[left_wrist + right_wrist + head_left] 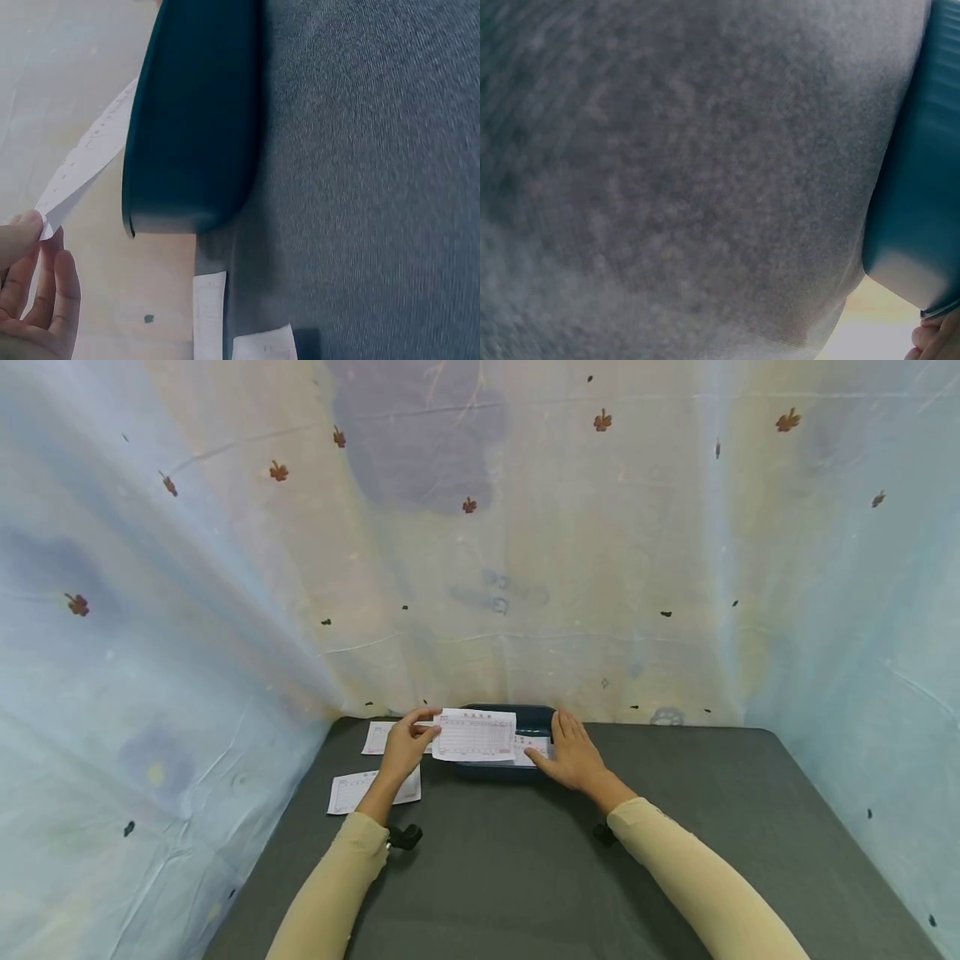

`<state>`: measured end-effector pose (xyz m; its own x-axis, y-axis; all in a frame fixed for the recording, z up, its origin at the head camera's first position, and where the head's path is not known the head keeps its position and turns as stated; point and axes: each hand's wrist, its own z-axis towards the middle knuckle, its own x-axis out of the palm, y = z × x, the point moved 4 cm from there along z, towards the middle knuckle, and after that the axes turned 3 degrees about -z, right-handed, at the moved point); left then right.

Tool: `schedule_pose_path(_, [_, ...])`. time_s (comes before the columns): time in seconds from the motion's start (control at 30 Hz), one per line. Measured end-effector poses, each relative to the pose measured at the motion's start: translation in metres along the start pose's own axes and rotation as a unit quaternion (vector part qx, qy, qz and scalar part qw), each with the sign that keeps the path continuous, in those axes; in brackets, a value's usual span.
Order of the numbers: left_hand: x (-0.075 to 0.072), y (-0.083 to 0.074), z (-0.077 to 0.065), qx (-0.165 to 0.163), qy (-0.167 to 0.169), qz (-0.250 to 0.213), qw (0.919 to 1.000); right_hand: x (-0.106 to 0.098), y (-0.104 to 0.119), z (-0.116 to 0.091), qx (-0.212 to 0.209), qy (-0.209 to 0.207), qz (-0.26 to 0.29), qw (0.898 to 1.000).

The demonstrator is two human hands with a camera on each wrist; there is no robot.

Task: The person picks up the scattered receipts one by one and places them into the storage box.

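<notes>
My left hand (405,746) pinches a printed paper form (474,736) by its left edge, thumb against fingers. The form is held over a dark blue-green plastic basket (480,773) and hides much of its inside. In the left wrist view the thumb and fingertips grip one end of the sheet (90,165) beside the basket wall (195,127). My right hand (573,753) rests at the basket's right end with straight fingers, its thumb spread over another form (531,752) in the basket. Only fingertips (930,337) show at the rim in the right wrist view.
Two more printed forms lie left of the basket on the dark grey table (510,877): one at the back (377,737), one nearer (348,793), partly behind the left hand and wrist. A patterned curtain (555,568) hangs behind the table and along both sides.
</notes>
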<state>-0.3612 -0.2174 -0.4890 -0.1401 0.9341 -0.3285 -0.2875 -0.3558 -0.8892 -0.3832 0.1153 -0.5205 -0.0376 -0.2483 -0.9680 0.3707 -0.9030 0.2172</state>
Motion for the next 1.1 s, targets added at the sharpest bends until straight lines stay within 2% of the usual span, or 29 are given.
schedule_pose_path(0.33, [0.021, -0.001, 0.008, 0.001, 0.010, 0.011, 0.9999, -0.002, 0.002, -0.001, 0.000, -0.003, 0.003, 1.000])
schedule_pose_path(0.57, [0.038, -0.002, 0.008, -0.002, 0.019, 0.024, 0.9995, -0.001, 0.001, -0.002, -0.002, 0.001, 0.000, 1.000])
schedule_pose_path(0.8, [0.050, -0.003, 0.010, -0.002, 0.033, 0.017, 0.9993, -0.002, 0.002, -0.002, -0.005, -0.006, -0.004, 1.000])
schedule_pose_path(0.93, [0.054, 0.000, 0.011, 0.008, 0.033, 0.041, 0.9986, -0.003, 0.002, -0.002, -0.006, -0.006, -0.006, 1.000])
schedule_pose_path(1.1, [0.058, 0.000, 0.009, 0.043, 0.047, 0.088, 0.9941, -0.004, 0.002, -0.003, -0.007, 0.001, -0.002, 1.000])
